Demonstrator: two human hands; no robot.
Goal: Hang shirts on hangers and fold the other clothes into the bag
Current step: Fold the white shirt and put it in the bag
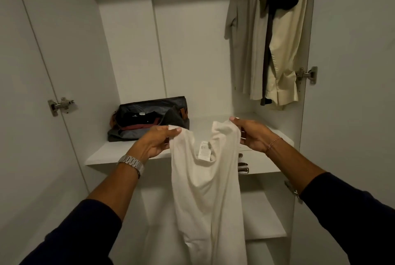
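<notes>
Two hands, left hand and right hand, fingers pinching the shoulders of a white top. It hangs lengthwise downward before the shelf. Bag lies beyond, nearer the left hand.

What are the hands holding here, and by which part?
A white top, held up by its two shoulder straps: the left hand pinches the left strap's top, the right hand the right strap's top. The rest hangs down.

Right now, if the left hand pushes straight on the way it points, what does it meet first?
Probably the open bag on the shelf, beyond the left hand that holds the white garment; depth is unclear from one view.
</notes>
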